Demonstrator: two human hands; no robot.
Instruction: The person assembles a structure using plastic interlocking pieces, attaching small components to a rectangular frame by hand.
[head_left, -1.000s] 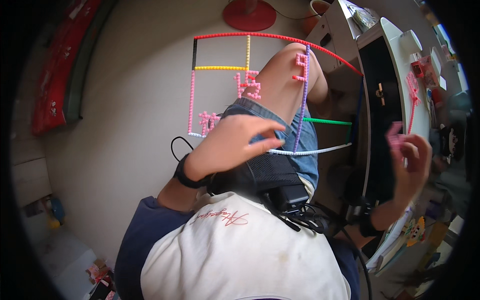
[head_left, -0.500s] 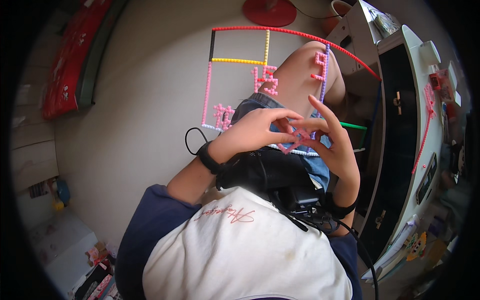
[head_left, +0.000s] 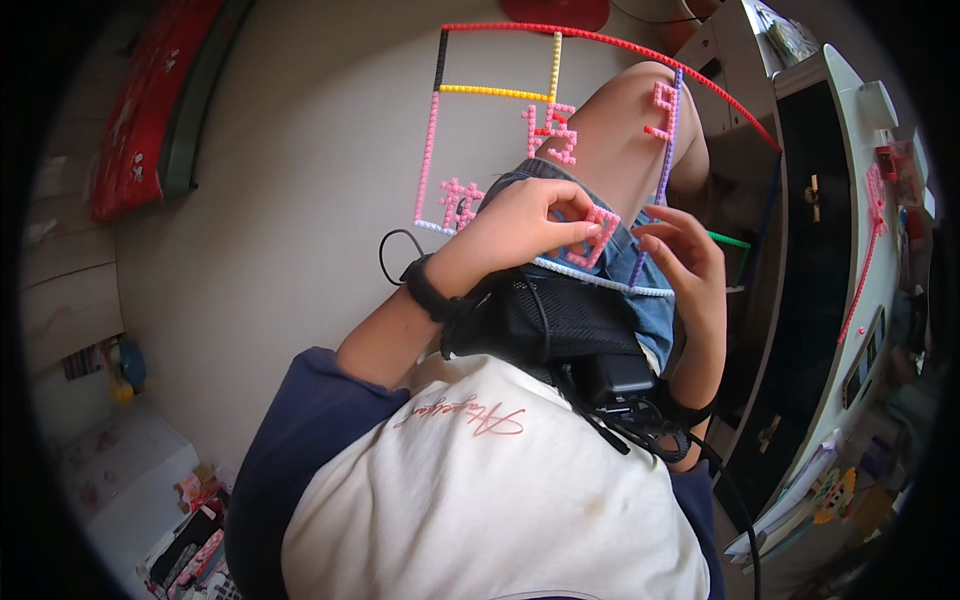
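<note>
Between my left hand's (head_left: pixel 545 222) thumb and fingers is a small pink beaded piece (head_left: pixel 605 240), shaped like an angular loop. My right hand (head_left: pixel 690 258) hovers just to its right, fingers apart and curved, with nothing seen in it. Across my lap and legs lies a large frame of joined bead strips: a red strip (head_left: pixel 600 44) along the far side, a pink strip (head_left: pixel 428 160) on the left, a purple strip (head_left: pixel 670 150) and a white strip (head_left: pixel 580 271) on the near side. Pink beaded figures (head_left: pixel 560 135) sit within it, one (head_left: pixel 663 108) beside the purple strip.
On the right stands a white cabinet with dark doors (head_left: pixel 805 250); a pink and red beaded strand (head_left: pixel 862 260) lies on its top. A black device (head_left: pixel 610 378) with cables rests at my waist. A red padded object (head_left: pixel 160 110) is at the far left.
My right hand has come off the pink beaded piece and moved right. My left hand keeps the piece, now turned more to view. The bead frame appears slightly higher and further right.
</note>
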